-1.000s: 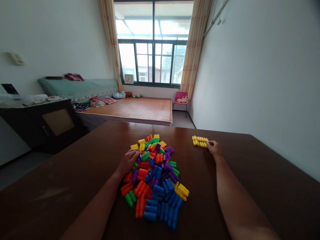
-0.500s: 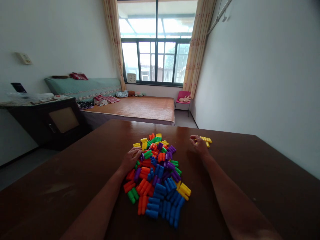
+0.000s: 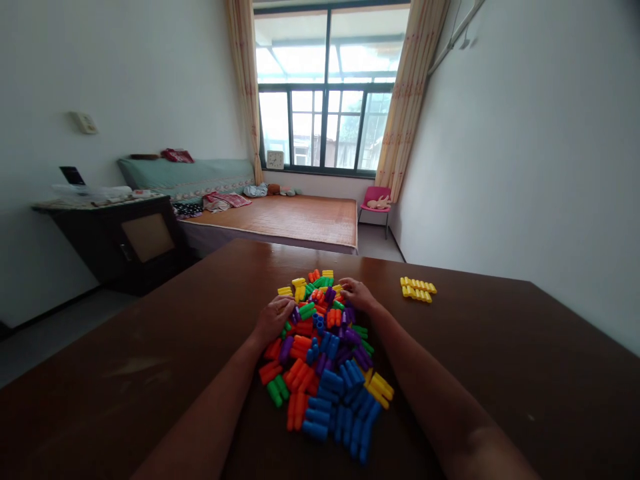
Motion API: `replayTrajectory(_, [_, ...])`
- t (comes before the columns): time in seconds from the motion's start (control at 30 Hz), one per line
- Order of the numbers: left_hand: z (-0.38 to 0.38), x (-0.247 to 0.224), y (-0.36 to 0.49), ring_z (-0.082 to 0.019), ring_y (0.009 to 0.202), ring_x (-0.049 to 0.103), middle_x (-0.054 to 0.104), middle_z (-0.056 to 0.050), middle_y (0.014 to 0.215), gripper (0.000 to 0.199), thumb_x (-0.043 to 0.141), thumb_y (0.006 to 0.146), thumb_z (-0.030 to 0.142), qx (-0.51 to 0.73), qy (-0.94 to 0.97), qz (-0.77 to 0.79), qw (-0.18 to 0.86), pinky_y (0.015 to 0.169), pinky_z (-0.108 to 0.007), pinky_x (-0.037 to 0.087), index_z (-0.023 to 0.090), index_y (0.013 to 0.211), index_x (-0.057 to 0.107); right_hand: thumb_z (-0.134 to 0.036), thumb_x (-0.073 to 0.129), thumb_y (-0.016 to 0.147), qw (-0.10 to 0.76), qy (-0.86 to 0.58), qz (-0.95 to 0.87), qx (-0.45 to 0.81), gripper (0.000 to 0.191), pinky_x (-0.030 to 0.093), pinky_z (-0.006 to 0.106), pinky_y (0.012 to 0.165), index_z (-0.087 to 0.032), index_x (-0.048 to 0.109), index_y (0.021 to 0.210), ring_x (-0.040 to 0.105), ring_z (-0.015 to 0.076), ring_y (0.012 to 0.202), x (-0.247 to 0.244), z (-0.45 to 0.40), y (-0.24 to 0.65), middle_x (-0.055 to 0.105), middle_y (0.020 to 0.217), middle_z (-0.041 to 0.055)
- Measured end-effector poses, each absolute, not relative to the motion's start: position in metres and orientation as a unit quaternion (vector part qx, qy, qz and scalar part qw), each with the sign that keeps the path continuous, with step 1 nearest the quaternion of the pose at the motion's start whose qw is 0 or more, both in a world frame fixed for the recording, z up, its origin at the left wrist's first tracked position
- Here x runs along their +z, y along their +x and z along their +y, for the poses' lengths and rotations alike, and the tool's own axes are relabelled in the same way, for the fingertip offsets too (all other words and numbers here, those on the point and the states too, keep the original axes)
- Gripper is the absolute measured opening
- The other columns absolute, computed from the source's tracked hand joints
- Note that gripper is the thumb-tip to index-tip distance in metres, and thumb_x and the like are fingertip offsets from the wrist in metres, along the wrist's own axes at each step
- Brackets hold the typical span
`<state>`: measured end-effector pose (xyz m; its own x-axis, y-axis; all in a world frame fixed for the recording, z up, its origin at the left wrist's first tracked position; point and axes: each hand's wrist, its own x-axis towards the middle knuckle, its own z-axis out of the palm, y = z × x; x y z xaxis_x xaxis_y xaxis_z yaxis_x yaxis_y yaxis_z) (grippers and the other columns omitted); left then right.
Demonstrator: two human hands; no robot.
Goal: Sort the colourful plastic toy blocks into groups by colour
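A heap of plastic building blocks (image 3: 301, 375) in red, blue, green, purple and yellow spreads over the dark brown table (image 3: 175, 320). At the heap's left edge my left hand (image 3: 274, 320) has its fingers bent round a small purple block (image 3: 296, 313); its palm side is hidden. My right hand (image 3: 359, 295) is over the far right of the heap, fingers reaching out apart towards a yellow block (image 3: 337, 289). Whether the fingertips touch it is too small to tell. Two rows of joined yellow blocks (image 3: 418, 290) lie to the right, away from both hands.
Beyond the table stands a low bed (image 3: 295, 217) with cloths on it. A pink chair (image 3: 376, 199) holds a soft toy near the window. On the left is a dark cabinet (image 3: 107, 230) with items on top. A white wall (image 3: 525, 147) runs along the right.
My right hand has moved left from the yellow rows, leaving them on the table, to the heap. My left hand stays at the heap's edge. The view has turned slightly left.
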<state>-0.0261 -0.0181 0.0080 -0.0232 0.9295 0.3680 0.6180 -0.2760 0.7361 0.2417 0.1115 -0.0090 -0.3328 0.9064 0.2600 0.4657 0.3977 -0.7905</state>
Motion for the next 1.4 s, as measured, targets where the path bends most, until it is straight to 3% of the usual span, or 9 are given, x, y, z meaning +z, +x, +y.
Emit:
replayTrajectory(0.23, [-0.016, 0.006, -0.027, -0.022, 0.102, 0.063, 0.069, -0.006, 0.105, 0.041, 0.047, 0.086, 0.052, 0.435, 0.676, 0.568, 0.177, 0.095, -0.033, 0.047, 0.021, 0.086, 0.074, -0.027, 0.066, 0.065, 0.454, -0.409, -0.684, 0.400, 0.038, 0.054, 0.030, 0.067, -0.019, 0.063, 0.102, 0.063, 0.0143, 0.073, 0.000, 0.100, 0.249, 0.065, 0.090, 0.0027])
replayTrajectory(0.47, [-0.015, 0.005, -0.028, -0.022, 0.103, 0.062, 0.069, -0.006, 0.106, 0.043, 0.046, 0.087, 0.053, 0.427, 0.679, 0.568, 0.184, 0.096, -0.032, 0.045, 0.021, 0.087, 0.074, -0.034, 0.072, 0.062, 0.465, -0.360, -0.630, 0.508, 0.039, 0.054, 0.036, 0.078, -0.018, 0.063, 0.096, 0.066, 0.0190, 0.082, 0.006, 0.083, 0.260, 0.070, 0.086, 0.0043])
replayTrajectory(0.6, [-0.014, 0.004, -0.028, -0.022, 0.102, 0.062, 0.069, -0.006, 0.105, 0.042, 0.046, 0.087, 0.052, 0.431, 0.681, 0.564, 0.180, 0.095, -0.031, 0.046, 0.020, 0.087, 0.074, -0.033, 0.072, 0.066, 0.446, -0.322, -0.677, 0.489, 0.041, 0.053, 0.034, 0.079, -0.019, 0.061, 0.103, 0.066, 0.0185, 0.085, 0.011, 0.071, 0.260, 0.069, 0.089, 0.0039])
replayTrajectory(0.77, [-0.013, 0.001, -0.030, -0.022, 0.102, 0.062, 0.069, -0.006, 0.106, 0.041, 0.047, 0.087, 0.052, 0.432, 0.679, 0.564, 0.185, 0.096, -0.033, 0.046, 0.021, 0.087, 0.074, -0.034, 0.060, 0.080, 0.438, -0.314, -0.744, 0.395, 0.029, 0.052, 0.032, 0.072, -0.020, 0.057, 0.106, 0.062, 0.0147, 0.075, 0.021, 0.057, 0.251, 0.065, 0.090, 0.0024])
replayTrajectory(0.87, [-0.014, 0.001, -0.029, -0.022, 0.102, 0.062, 0.069, -0.006, 0.106, 0.040, 0.047, 0.088, 0.051, 0.440, 0.678, 0.559, 0.186, 0.096, -0.034, 0.046, 0.021, 0.086, 0.074, -0.037, 0.056, 0.084, 0.457, -0.283, -0.738, 0.407, 0.029, 0.053, 0.029, 0.066, -0.022, 0.052, 0.108, 0.060, 0.0121, 0.071, 0.026, 0.049, 0.242, 0.060, 0.099, 0.0030])
replayTrajectory(0.97, [-0.018, 0.006, -0.026, -0.022, 0.105, 0.060, 0.068, -0.007, 0.107, 0.039, 0.047, 0.089, 0.048, 0.480, 0.668, 0.546, 0.159, 0.098, -0.035, 0.045, 0.020, 0.089, 0.074, -0.038, 0.055, 0.086, 0.456, -0.262, -0.726, 0.443, 0.029, 0.052, 0.027, 0.061, -0.023, 0.049, 0.110, 0.059, 0.0108, 0.066, 0.032, 0.041, 0.232, 0.059, 0.092, 0.0010])
replayTrajectory(1.1, [-0.024, 0.017, -0.017, -0.022, 0.113, 0.056, 0.068, -0.007, 0.111, 0.033, 0.050, 0.090, 0.044, 0.499, 0.701, 0.494, 0.124, 0.105, -0.038, 0.040, 0.023, 0.097, 0.074, -0.034, 0.055, 0.087, 0.442, -0.233, -0.738, 0.453, 0.032, 0.051, 0.027, 0.064, -0.025, 0.049, 0.116, 0.058, 0.0122, 0.068, 0.038, 0.028, 0.217, 0.058, 0.081, -0.0016])
replayTrajectory(1.23, [-0.028, 0.022, -0.010, -0.023, 0.111, 0.057, 0.068, -0.007, 0.110, 0.029, 0.063, 0.082, 0.043, 0.456, 0.754, 0.456, 0.125, 0.103, -0.039, 0.042, 0.023, 0.100, 0.072, -0.033, 0.057, 0.086, 0.437, -0.222, -0.764, 0.419, 0.031, 0.051, 0.029, 0.069, -0.027, 0.054, 0.116, 0.059, 0.0144, 0.076, 0.037, 0.013, 0.202, 0.062, 0.090, 0.0010])
replayTrajectory(1.4, [-0.030, 0.024, -0.011, -0.023, 0.107, 0.060, 0.069, -0.006, 0.104, 0.030, 0.060, 0.083, 0.046, 0.443, 0.741, 0.478, 0.162, 0.100, -0.037, 0.044, 0.021, 0.097, 0.071, -0.036, 0.054, 0.086, 0.502, -0.252, -0.714, 0.417, 0.033, 0.053, 0.031, 0.072, -0.027, 0.053, 0.118, 0.061, 0.0160, 0.080, 0.042, 0.024, 0.202, 0.064, 0.098, 0.0034])
